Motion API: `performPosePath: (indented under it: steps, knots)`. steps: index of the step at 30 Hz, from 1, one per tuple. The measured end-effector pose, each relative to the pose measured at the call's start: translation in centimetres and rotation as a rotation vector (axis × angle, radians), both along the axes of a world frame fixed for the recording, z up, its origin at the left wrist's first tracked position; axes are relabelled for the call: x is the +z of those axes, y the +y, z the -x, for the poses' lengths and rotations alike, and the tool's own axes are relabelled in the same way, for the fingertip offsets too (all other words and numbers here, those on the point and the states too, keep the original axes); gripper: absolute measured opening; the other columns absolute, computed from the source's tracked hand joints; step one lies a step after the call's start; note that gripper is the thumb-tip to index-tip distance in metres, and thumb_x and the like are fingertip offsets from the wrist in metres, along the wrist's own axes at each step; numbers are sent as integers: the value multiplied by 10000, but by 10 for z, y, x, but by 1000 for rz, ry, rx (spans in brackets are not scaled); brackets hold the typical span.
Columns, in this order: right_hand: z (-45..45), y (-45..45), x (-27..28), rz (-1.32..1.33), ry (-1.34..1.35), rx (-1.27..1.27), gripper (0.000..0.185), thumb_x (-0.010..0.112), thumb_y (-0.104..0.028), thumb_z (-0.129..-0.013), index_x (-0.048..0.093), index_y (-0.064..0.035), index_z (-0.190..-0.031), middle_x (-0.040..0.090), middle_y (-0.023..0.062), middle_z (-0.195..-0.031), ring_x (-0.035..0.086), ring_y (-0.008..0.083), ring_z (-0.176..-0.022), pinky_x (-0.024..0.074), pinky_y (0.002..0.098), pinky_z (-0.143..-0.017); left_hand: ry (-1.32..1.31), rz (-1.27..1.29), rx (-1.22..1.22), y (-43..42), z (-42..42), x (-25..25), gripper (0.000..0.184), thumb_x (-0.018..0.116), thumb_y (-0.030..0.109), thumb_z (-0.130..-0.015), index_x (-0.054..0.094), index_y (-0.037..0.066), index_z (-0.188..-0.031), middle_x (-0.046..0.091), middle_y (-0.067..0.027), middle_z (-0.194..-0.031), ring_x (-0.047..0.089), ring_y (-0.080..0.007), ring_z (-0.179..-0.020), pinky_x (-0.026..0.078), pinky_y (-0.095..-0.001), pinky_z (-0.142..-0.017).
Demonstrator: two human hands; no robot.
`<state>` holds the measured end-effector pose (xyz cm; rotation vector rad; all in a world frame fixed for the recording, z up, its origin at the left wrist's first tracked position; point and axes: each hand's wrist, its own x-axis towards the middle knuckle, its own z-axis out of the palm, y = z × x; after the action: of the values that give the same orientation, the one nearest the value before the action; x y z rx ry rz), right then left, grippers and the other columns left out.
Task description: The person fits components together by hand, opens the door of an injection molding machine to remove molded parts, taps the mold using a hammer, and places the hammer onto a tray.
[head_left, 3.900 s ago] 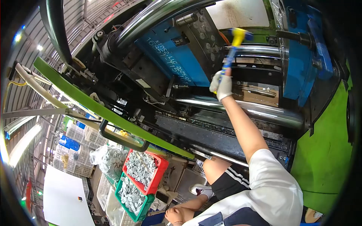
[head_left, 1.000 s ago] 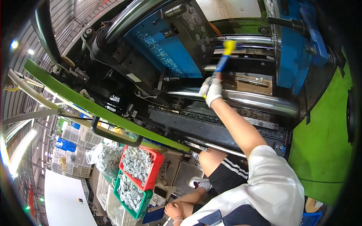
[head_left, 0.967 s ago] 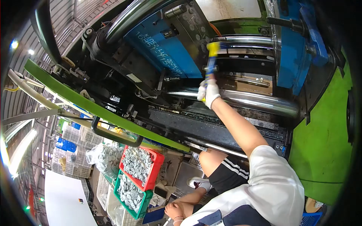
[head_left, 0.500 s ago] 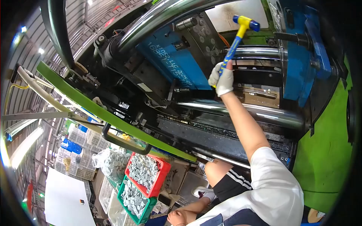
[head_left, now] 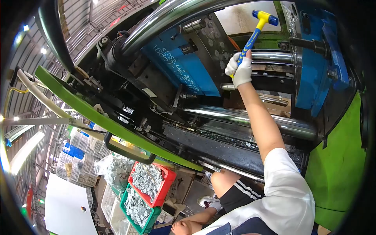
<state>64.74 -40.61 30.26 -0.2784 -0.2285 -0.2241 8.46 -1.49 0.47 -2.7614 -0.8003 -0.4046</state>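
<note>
My right hand [head_left: 240, 69], in a white glove with the thumb uncovered, is closed around the handle of a mallet [head_left: 249, 41]. The mallet has a yellow head with dark blue faces and a blue-and-yellow handle. Its head points up, in front of a pale panel, apart from the metal around it. Left of the hand is a blue mould block [head_left: 176, 64] with white lettering. A short metal rod [head_left: 228, 86] shows just below the glove. My bare left hand [head_left: 181, 228] rests low by my leg at the bottom edge, its fingers not clear.
Thick shiny bars [head_left: 254, 117] cross the machine below my arm. A blue machine block [head_left: 309, 70] stands at the right. A green guard [head_left: 102, 113] with a black handle runs along the left. Below it, red [head_left: 166, 184] and green crates [head_left: 148, 223] hold many small grey parts.
My right hand has moved right and upward with the mallet. The metal rod, hidden behind the hand before, now shows. The machine and my left hand have stayed about the same.
</note>
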Motion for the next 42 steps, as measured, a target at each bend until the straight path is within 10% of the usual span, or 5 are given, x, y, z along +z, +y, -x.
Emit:
performPosePath:
  steps: [10,18,22,34,42]
  knots:
    - [-28,24,5,110,236,462,514,452,-646,-821,419,-170,-628,262,-45,-435,270,125,-339,204,269,-378,7,7,36,4,-2,-1,205,571,307,-728,639,117,-767,634,-69,-816,588,-278,-791,450,-435,-700]
    - [-31,25,1,-112,63,53,578,425,-750,-754,419,-209,-550,283,-24,-415,292,150,-327,219,293,-366,-17,-35,40,5,-4,-7,186,576,305,-719,637,132,-748,632,-52,-783,591,-268,-782,457,-431,-658]
    - [-36,52,-2,244,324,312,567,468,-717,-764,404,-174,-612,277,-38,-418,261,128,-309,221,285,-355,-3,-77,1,-3,-5,1,184,573,303,-719,633,130,-734,628,-42,-754,591,-258,-775,456,-418,-641]
    - [-34,28,-3,-162,109,152,588,489,-762,-702,412,-193,-575,247,-35,-434,261,137,-328,193,266,-367,-23,-88,10,-5,-8,2,177,572,301,-717,630,135,-723,626,-39,-753,589,-242,-767,441,-405,-641]
    - [-24,17,-3,165,235,357,547,418,-677,-815,425,-180,-589,252,-34,-410,250,131,-314,194,280,-363,-5,-62,-2,2,1,-6,188,567,300,-732,633,124,-742,630,-50,-765,589,-251,-775,445,-405,-665]
